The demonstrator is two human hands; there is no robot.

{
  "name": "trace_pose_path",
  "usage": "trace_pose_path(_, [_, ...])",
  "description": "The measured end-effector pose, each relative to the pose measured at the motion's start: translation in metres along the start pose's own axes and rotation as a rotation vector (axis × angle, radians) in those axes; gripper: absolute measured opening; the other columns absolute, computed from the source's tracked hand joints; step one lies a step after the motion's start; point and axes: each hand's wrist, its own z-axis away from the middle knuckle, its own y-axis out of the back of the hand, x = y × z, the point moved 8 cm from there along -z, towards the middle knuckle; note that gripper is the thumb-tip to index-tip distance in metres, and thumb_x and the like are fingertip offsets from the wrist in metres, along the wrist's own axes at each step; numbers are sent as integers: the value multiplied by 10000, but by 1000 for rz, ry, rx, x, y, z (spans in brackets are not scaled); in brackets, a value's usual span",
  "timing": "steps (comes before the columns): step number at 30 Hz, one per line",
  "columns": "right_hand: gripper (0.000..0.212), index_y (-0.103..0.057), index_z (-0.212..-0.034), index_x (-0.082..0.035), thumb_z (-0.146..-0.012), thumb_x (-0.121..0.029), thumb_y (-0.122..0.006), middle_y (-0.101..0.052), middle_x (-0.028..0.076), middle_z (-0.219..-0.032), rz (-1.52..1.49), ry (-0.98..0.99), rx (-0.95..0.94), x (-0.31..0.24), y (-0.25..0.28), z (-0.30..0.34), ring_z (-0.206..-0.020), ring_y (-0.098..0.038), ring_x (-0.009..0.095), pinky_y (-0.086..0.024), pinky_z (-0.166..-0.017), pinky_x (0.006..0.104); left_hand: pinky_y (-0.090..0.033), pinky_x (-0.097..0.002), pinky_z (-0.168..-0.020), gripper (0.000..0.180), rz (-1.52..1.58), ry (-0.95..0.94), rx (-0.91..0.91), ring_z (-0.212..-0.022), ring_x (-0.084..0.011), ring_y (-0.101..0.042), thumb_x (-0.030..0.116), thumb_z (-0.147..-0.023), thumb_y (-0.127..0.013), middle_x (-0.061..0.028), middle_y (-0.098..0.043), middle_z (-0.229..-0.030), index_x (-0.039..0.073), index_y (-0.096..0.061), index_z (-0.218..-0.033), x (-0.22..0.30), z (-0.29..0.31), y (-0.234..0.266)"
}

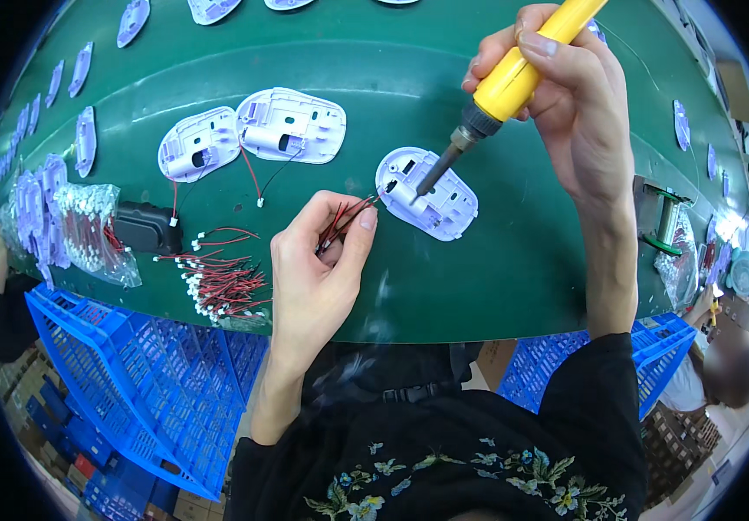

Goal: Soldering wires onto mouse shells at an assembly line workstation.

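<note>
My right hand (565,95) is closed round the yellow handle of a soldering iron (513,80). The iron slants down to the left, its tip over a white plastic shell (448,193) lying on the green table; whether it touches cannot be told. My left hand (318,260) pinches several red and black wires (340,224), their ends reaching the shell's left edge. Two similar shells, one on the left (199,146) and one beside it (295,124), lie further off with wires hanging from them. A loose pile of red wires with white connectors (223,285) lies left of my left hand.
A bag of connectors (97,230) and a black box (147,227) sit at the left, near stacked shells (40,208). Solder wire on a spool (668,221) stands at the right. Blue crates, one left (149,365) and one right (548,365), flank me. Another person (696,373) is at far right.
</note>
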Motion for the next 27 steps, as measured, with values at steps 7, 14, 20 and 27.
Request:
trace_pose_path(7, [188,-506,-1084,-34,-979,-158,-601,-703,210,-910,72,7,51,13,-6,-6,-826,-717,265,-597,-764,362,-348,-187,-582,116,-17,13,98,-687,1,-464,51,-969,-701,30,-609,-754,-58,-673,-942,-5,-7,2])
trace_pose_path(14, [189,-500,-1098,-33,-997,-172,-578,-701,209,-914,141,3,84,24,-4,-8,-835,-712,260,-597,-780,366,-382,-203,-544,109,0,15,112,-635,-5,-462,26,-934,-711,11,-591,-665,-76,-675,-919,-1,-9,0])
trace_pose_path(20, [185,-496,-1096,-31,-993,-170,-562,-696,219,-910,91,18,27,30,-3,-9,-826,-706,274,-598,-787,384,-358,-211,-520,104,-55,22,110,-611,-2,-447,24,-919,-718,10,-582,-647,-68,-673,-904,1,-9,3])
trace_pose_path(27, [183,-500,-1096,-28,-987,-163,-560,-695,218,-906,85,23,35,30,-2,-9,-827,-705,281,-598,-793,386,-337,-209,-510,104,-42,19,115,-598,1,-435,27,-922,-713,14,-580,-644,-63,-669,-896,2,-9,2])
